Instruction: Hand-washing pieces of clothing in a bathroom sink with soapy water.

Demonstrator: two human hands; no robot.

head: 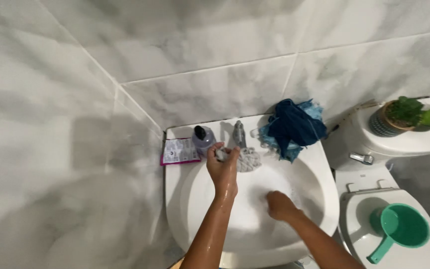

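My left hand (223, 167) is raised at the back of the white sink (319, 164), wet, with its fingers closed on the end of a grey-white cloth (248, 159) that hangs just below the metal tap (239, 133). My right hand (279, 205) is lower, down in the basin, curled into a loose fist in soapy water; I cannot tell whether it holds anything.
A dark blue bundle of cloth (292, 127) lies on the sink's back right rim. A small dark-capped bottle (203, 138) and a pink-edged sachet (179, 151) sit at the back left. To the right stands a toilet with a green dipper (399, 228) on its lid and a potted plant (399, 115) on the tank.
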